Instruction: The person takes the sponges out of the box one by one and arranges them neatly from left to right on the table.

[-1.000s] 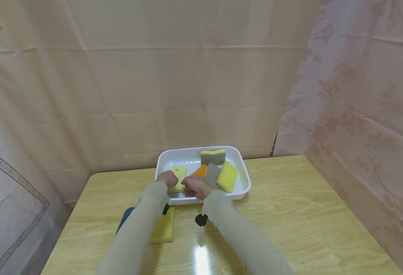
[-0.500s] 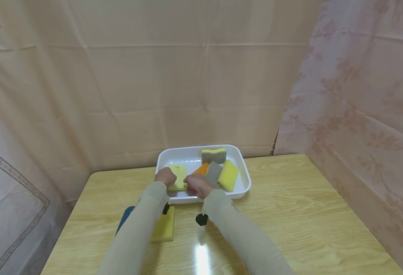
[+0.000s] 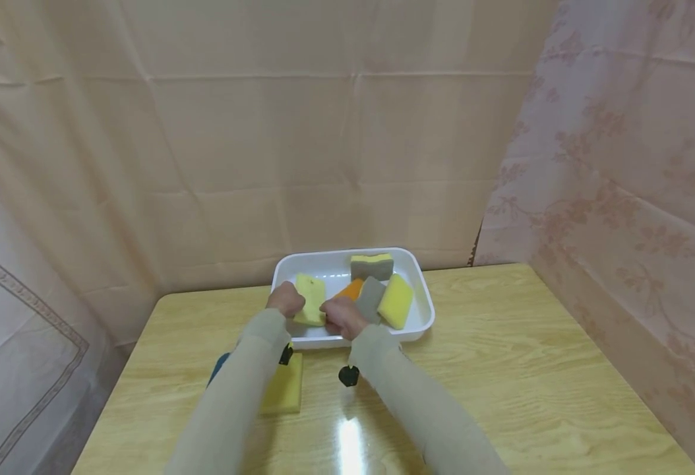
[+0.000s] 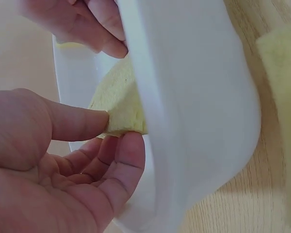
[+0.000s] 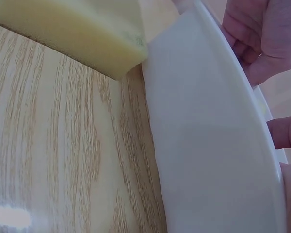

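Observation:
A pale yellow sponge (image 3: 310, 300) lies tilted in the left part of a white tray (image 3: 428, 316). In the left wrist view, the thumb and fingers of my left hand (image 3: 286, 300) pinch one end of the sponge (image 4: 121, 104). My right hand (image 3: 346, 318) is at the sponge's right edge, fingers curled against it; the tray wall (image 5: 208, 126) hides most of this grip in the right wrist view. Right of that hand, the tray holds an orange sponge (image 3: 351, 289), a grey one (image 3: 371, 297), a yellow one (image 3: 396, 301) and a grey-and-yellow one (image 3: 372, 268) on edge.
In front of the tray, a yellow sponge (image 3: 283, 389) lies on the wooden table (image 3: 502, 369), partly behind the left sleeve. Beside it shows a dark blue piece (image 3: 218, 367). Beige cloth (image 3: 324, 145) hangs behind the table, and patterned cloth (image 3: 638, 198) on the right.
The pale yellow sponge between my hands has tilted and shifted slightly away from me. Both hands stay almost in place. The other sponges keep their places in the tray.

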`<action>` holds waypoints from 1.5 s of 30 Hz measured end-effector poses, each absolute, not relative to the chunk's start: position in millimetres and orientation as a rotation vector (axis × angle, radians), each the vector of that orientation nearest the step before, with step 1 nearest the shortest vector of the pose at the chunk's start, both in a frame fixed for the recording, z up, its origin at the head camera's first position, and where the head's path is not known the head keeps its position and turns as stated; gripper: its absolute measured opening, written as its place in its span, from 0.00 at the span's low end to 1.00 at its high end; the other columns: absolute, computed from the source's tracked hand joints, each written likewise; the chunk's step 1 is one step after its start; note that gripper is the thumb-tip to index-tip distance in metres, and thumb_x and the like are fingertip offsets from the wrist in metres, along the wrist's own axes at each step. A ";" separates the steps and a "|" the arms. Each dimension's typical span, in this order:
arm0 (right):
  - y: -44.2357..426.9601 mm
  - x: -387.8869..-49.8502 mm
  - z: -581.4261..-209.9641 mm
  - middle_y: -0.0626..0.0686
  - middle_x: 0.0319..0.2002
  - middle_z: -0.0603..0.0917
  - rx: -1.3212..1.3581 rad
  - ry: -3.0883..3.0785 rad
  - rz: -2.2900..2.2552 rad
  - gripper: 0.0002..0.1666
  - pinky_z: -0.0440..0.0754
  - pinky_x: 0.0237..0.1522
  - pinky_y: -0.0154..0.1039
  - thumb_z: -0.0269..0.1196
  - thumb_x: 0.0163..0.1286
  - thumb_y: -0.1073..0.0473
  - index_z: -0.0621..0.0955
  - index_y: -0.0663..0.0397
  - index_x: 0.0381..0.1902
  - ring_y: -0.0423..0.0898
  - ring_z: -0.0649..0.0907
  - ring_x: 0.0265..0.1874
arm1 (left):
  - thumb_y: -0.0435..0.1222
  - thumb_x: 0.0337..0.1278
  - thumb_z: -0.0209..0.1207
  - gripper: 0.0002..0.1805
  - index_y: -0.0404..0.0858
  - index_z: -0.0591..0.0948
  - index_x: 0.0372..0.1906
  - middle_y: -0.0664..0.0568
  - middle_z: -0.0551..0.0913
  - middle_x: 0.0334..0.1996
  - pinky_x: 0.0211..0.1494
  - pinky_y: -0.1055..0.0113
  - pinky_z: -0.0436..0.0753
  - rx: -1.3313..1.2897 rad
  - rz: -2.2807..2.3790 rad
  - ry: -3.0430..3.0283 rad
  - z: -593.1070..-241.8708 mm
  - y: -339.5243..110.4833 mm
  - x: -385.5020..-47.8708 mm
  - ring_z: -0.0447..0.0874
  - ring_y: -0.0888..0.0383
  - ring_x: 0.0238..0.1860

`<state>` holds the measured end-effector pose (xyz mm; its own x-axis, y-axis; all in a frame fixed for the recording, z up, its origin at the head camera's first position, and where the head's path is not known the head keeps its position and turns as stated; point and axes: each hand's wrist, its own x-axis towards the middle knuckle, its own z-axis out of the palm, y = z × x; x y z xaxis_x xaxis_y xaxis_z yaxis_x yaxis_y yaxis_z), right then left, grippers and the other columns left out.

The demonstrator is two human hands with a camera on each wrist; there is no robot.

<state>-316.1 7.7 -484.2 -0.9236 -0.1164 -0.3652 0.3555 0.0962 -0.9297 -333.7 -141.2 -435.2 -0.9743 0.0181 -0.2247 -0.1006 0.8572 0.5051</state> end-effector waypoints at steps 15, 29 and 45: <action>10.1 -318.0 -482.4 0.51 0.27 0.73 0.237 2.035 -1.833 0.08 0.69 0.22 0.30 0.56 0.71 0.65 0.78 0.67 0.42 0.40 0.68 0.18 | 0.29 0.57 0.57 0.23 0.22 0.72 0.57 0.36 0.83 0.44 0.47 0.57 0.81 0.037 1.162 2.723 -448.4 -161.0 -325.2 0.82 0.47 0.38; 4.4 -319.9 -483.8 0.48 0.20 0.70 0.183 2.056 -1.832 0.07 0.63 0.15 0.30 0.56 0.70 0.66 0.78 0.68 0.39 0.39 0.64 0.12 | 0.29 0.63 0.59 0.18 0.26 0.73 0.55 0.40 0.84 0.38 0.45 0.57 0.82 0.121 1.280 2.762 -458.2 -169.8 -321.4 0.84 0.51 0.34; 8.2 -324.0 -479.1 0.59 0.49 0.83 0.205 1.898 -1.957 0.24 0.86 0.40 0.41 0.54 0.77 0.62 0.74 0.63 0.67 0.51 0.84 0.39 | 0.29 0.62 0.61 0.18 0.27 0.77 0.56 0.37 0.83 0.44 0.52 0.53 0.81 0.163 1.356 2.802 -449.1 -173.8 -323.6 0.83 0.45 0.44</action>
